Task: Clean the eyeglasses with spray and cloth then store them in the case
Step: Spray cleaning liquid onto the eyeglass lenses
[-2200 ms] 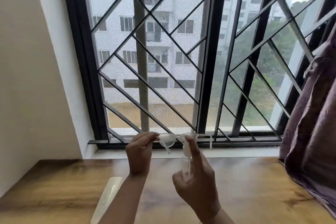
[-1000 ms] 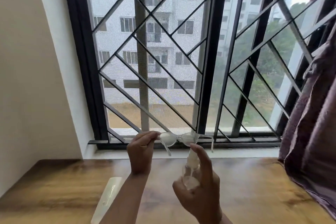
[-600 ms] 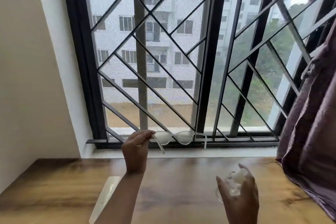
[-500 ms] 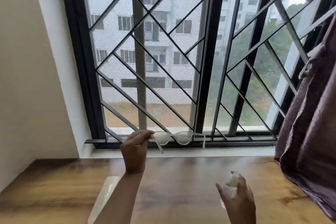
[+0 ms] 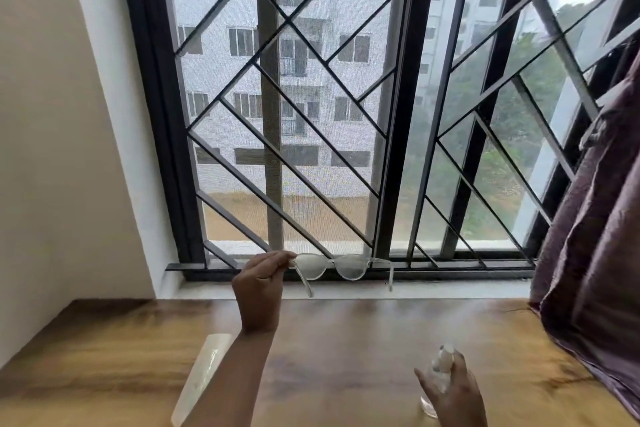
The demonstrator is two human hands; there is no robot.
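Wooden tabletop (image 5: 346, 340) runs below a barred window (image 5: 311, 114), a purple curtain (image 5: 595, 253) at right. Nearest, at lower right, the right hand (image 5: 453, 392) is wrapped around a small clear spray bottle (image 5: 440, 371), low over the tabletop. A pale flat object (image 5: 201, 374), possibly the case, lies at near left. Farther off, the left hand (image 5: 259, 284) pinches the eyeglasses (image 5: 332, 265) by their left end, aloft, long axis left to right, lenses misted. No cloth is visible. Judgement: wiping follows, with the right hand needing to be freed first.
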